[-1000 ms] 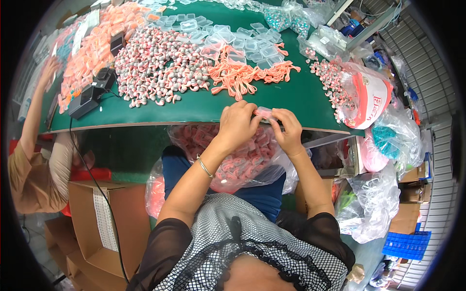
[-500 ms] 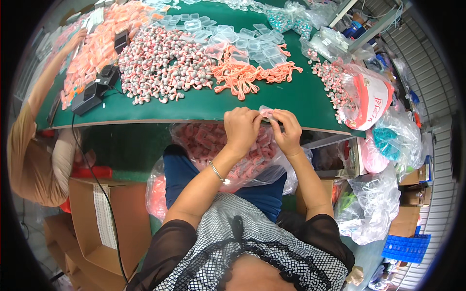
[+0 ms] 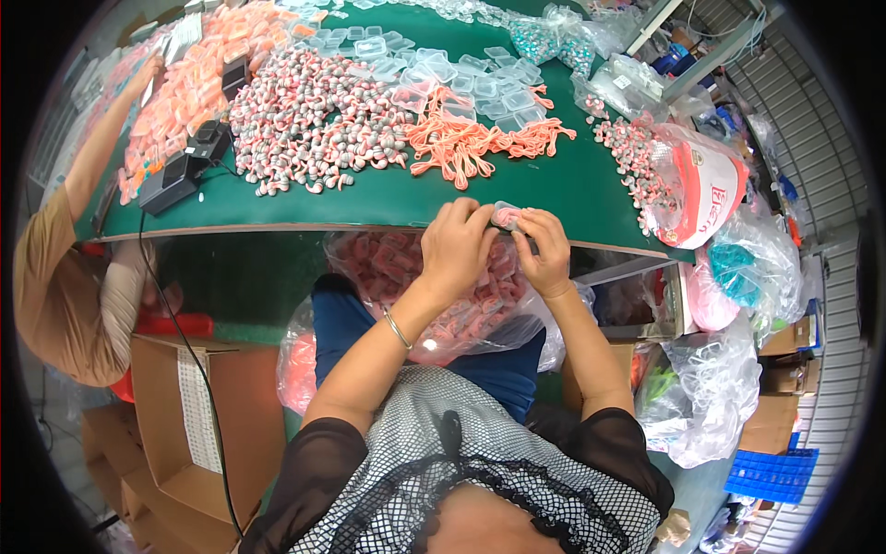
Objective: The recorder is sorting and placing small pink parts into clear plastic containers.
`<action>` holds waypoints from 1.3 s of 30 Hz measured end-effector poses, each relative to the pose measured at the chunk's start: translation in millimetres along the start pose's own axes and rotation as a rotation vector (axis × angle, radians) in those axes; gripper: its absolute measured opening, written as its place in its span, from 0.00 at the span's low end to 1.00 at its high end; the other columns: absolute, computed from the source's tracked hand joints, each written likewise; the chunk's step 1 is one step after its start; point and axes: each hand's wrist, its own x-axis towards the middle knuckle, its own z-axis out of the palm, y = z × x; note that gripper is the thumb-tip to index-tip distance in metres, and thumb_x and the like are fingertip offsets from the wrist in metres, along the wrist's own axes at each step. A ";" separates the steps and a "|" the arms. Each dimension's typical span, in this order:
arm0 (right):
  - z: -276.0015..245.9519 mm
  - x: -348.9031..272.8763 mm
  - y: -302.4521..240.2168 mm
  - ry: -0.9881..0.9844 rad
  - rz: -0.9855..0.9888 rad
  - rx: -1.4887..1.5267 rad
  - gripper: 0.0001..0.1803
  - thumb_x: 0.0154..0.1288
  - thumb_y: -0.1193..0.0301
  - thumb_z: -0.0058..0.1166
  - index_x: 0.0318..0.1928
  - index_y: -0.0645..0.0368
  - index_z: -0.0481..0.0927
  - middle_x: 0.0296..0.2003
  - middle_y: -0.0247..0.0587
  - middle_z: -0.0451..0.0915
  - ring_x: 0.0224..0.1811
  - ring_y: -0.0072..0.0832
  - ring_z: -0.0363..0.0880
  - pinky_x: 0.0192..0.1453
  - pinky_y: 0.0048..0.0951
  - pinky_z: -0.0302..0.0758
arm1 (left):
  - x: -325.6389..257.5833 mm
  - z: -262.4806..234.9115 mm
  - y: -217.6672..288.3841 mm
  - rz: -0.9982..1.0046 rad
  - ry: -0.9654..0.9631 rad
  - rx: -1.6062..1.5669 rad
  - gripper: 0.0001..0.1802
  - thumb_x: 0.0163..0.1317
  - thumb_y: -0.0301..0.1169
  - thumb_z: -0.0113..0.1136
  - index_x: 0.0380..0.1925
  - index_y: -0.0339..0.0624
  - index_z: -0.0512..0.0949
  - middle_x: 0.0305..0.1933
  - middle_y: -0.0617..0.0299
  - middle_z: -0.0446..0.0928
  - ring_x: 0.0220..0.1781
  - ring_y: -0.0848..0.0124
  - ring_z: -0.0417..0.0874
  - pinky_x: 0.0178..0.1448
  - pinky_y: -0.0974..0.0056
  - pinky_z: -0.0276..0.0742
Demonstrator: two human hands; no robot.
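A small clear plastic case [image 3: 505, 216] with pink contents is above the near edge of the green table [image 3: 572, 205]. My right hand [image 3: 544, 251] pinches its right side between thumb and fingers. On its left side, the curled fingers of my left hand [image 3: 457, 245] meet the case; the fingertips are partly hidden. Just beyond lie looped orange-pink cords [image 3: 461, 143]. Farther left spreads a heap of pink-and-grey striped pieces [image 3: 305, 120]. Empty clear cases [image 3: 434, 66] are scattered behind the cords.
Below the table edge, a plastic bag of pink filled cases [image 3: 461, 319] rests between my knees. A red-and-white bag [image 3: 706, 185] lies at the right with striped pieces spilling out. A black device [image 3: 171, 183] trails a cable. Another person's arm [image 3: 101, 138] reaches across at far left.
The case has tilted, so its pink contents now show more plainly. My left hand has shifted slightly left, while my right hand stays nearly in place.
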 end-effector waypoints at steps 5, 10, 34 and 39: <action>-1.1 3.8 -1.9 -0.008 0.022 0.033 0.13 0.52 0.80 0.66 0.40 0.61 0.82 0.42 0.46 0.82 0.48 0.44 0.82 0.53 0.39 0.79 | 15.0 8.7 -10.6 0.140 -0.096 0.044 0.15 0.54 0.30 0.67 0.43 0.42 0.80 0.39 0.59 0.78 0.41 0.58 0.80 0.42 0.54 0.76; -5.8 9.3 -1.8 -0.046 0.074 0.086 0.12 0.52 0.80 0.66 0.39 0.61 0.81 0.41 0.46 0.82 0.45 0.43 0.82 0.50 0.39 0.79 | 17.8 18.4 -14.7 0.115 -0.059 -0.118 0.15 0.54 0.29 0.65 0.43 0.42 0.79 0.38 0.57 0.79 0.39 0.55 0.81 0.44 0.52 0.75; -9.9 4.7 -9.8 -0.169 0.059 0.028 0.19 0.54 0.80 0.63 0.48 0.62 0.79 0.46 0.47 0.78 0.48 0.46 0.79 0.52 0.41 0.77 | 15.0 0.5 -24.0 0.345 -0.173 0.033 0.19 0.54 0.25 0.64 0.48 0.43 0.79 0.49 0.60 0.79 0.44 0.59 0.79 0.45 0.58 0.72; -10.9 18.2 -24.4 -0.214 0.196 0.228 0.14 0.58 0.79 0.62 0.47 0.63 0.81 0.41 0.48 0.80 0.40 0.43 0.81 0.44 0.36 0.78 | 11.2 -11.6 -31.9 0.298 -0.204 -0.216 0.14 0.55 0.28 0.66 0.42 0.38 0.80 0.38 0.55 0.79 0.39 0.55 0.79 0.43 0.55 0.74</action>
